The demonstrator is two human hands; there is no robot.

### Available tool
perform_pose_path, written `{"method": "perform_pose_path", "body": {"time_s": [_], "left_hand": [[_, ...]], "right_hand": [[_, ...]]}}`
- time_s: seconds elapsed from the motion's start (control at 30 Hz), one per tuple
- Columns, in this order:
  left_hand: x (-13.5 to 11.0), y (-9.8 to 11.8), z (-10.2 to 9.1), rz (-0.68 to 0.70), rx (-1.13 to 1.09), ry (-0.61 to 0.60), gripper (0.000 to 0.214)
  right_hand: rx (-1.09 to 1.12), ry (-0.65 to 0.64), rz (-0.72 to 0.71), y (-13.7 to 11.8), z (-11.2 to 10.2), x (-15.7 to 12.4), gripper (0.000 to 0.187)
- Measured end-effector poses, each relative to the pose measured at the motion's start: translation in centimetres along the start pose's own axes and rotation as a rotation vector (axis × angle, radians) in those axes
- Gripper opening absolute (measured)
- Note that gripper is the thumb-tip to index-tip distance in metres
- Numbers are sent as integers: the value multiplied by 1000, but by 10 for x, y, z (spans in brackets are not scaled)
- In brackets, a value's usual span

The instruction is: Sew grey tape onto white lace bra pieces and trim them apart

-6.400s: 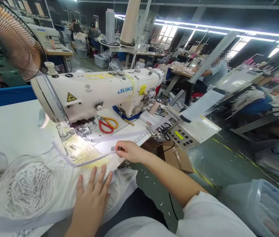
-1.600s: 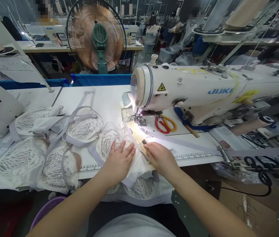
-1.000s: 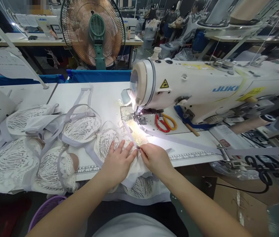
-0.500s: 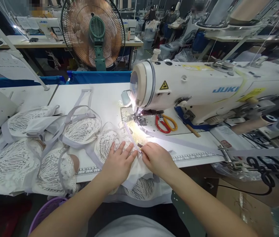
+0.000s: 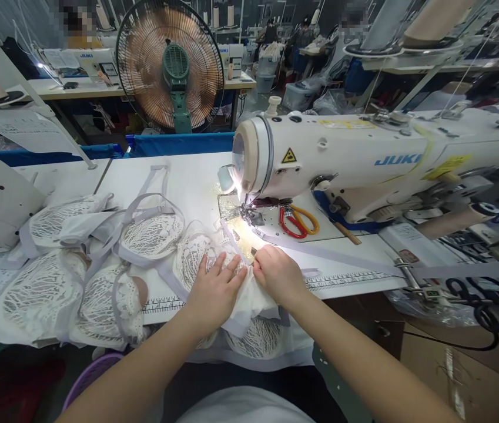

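My left hand (image 5: 216, 288) lies flat with fingers spread on a white lace bra (image 5: 194, 258), pressing it to the table in front of the needle area. Closed beside it, my right hand (image 5: 279, 275) has its fingertips at the bra's edge, where white cloth gathers. A small dark-tipped tool (image 5: 254, 251) pokes out of these fingers; most of it is hidden. A pale lilac elastic band (image 5: 328, 252) runs from the right towards the presser foot (image 5: 253, 216) of the sewing machine (image 5: 320, 153). Another part of the lace work (image 5: 258, 338) hangs over the front edge.
Several finished-looking lace bras (image 5: 42, 288) are heaped on the left. Red- and yellow-handled scissors (image 5: 295, 222) lie under the machine arm. A measuring tape (image 5: 346, 281) runs along the table's front. A fan (image 5: 176, 64) stands behind, and a purple basket (image 5: 88, 376) sits below.
The view has shifted slightly. My right fingers have drawn in closer around the bra's edge, and less of the dark-tipped tool shows. My left hand stays flat on the lace.
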State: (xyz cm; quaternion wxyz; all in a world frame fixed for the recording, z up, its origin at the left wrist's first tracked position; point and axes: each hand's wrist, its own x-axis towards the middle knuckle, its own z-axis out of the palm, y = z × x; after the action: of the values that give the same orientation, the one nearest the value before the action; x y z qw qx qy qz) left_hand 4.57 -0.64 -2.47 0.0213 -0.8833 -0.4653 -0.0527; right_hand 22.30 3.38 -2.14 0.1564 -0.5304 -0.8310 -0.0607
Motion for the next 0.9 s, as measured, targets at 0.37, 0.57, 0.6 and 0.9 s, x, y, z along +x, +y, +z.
{"method": "perform_pose_path", "body": {"time_s": [0.37,0.57,0.6,0.9], "left_hand": [[0,3,-3,-23,-46,-6,40],[-1,2,-3,-27,-53,5,39],[0,2,-3,-27,-53,5,38],[0,3,-3,-27,-55,29,38]], "right_hand": [[62,279,-164,-1,-8,-33,19],[-88,327,-167,-8,-2,-33,23],[-96,326,-174,-8,-2,-33,24],[-166,230,-240,-8,-7,-29,29]]}}
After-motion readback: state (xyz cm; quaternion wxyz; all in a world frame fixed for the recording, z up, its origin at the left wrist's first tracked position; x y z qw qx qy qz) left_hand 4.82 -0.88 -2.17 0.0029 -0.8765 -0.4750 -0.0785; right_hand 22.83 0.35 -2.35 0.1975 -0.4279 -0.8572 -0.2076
